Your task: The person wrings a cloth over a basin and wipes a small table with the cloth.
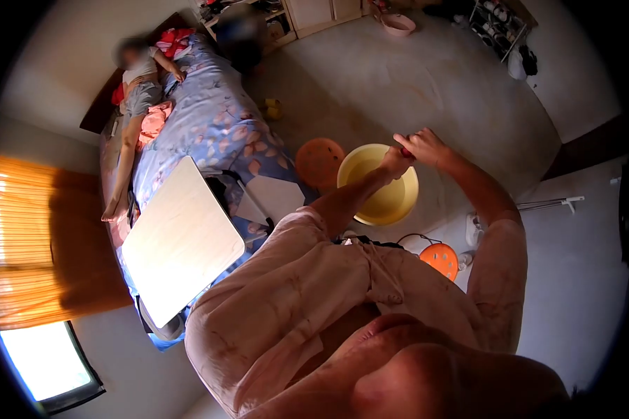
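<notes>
Both hands are closed and meet over the right rim of a yellow basin (400, 202) that stands on the floor. My left hand (396, 163) is the lower one, its fingers wrapped round. Touching it, my right hand (426, 147) grips from the upper right. Between the two fists shows a bit of a small red thing (406, 151); most of it is hidden by the fingers, and its kind cannot be made out.
An orange stool (319, 162) stands left of the basin, another orange stool (439, 261) nearer me. On the left is a bed (210, 91) with a lying person (143, 91) and a folding table (185, 241). A pink basin (398, 25) and shoe rack (497, 29) stand farther off.
</notes>
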Demonstrator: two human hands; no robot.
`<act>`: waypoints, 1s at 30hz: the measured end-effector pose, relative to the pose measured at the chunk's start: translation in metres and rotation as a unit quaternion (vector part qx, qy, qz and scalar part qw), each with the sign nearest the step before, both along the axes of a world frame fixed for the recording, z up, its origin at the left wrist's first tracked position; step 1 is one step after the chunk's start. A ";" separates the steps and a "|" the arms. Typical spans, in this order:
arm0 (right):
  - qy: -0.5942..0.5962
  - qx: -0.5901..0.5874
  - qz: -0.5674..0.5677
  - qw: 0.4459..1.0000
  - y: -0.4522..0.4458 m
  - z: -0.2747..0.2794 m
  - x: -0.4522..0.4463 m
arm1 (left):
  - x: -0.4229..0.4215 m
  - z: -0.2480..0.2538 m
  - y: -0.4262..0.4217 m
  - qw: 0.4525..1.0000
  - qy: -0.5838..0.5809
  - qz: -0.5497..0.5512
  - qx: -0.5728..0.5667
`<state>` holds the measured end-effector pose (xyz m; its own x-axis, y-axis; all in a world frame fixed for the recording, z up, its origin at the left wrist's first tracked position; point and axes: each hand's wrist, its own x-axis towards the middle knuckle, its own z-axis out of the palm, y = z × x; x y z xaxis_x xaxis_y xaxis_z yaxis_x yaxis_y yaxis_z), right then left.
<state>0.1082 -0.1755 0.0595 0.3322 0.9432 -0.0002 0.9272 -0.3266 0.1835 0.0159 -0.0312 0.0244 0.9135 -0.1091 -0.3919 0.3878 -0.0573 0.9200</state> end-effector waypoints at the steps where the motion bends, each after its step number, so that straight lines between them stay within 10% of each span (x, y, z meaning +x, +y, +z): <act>1: -0.001 -0.007 0.001 1.000 -0.001 0.001 0.001 | 0.000 0.001 -0.002 0.999 0.016 0.007 -0.044; 18: 0.024 0.021 0.002 0.999 -0.004 0.003 0.010 | 0.004 -0.003 -0.018 0.957 0.123 0.068 -0.255; 21: 0.019 0.063 -0.050 0.997 -0.012 -0.019 -0.004 | 0.018 -0.023 -0.004 0.999 0.024 -0.042 0.021; 24: 0.131 0.133 -0.193 0.963 -0.011 -0.049 -0.029 | 0.037 -0.036 0.020 0.889 -0.156 -0.183 0.389; 30: 0.271 0.212 -0.336 0.877 -0.003 -0.054 -0.083 | 0.026 -0.021 0.032 0.849 -0.201 -0.274 0.404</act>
<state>0.0252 -0.1786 0.0060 0.8721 0.4886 -0.0260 0.4136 -0.7646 -0.4942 0.0417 0.0010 0.0033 0.8902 -0.4049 -0.2089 -0.2369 -0.8030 0.5469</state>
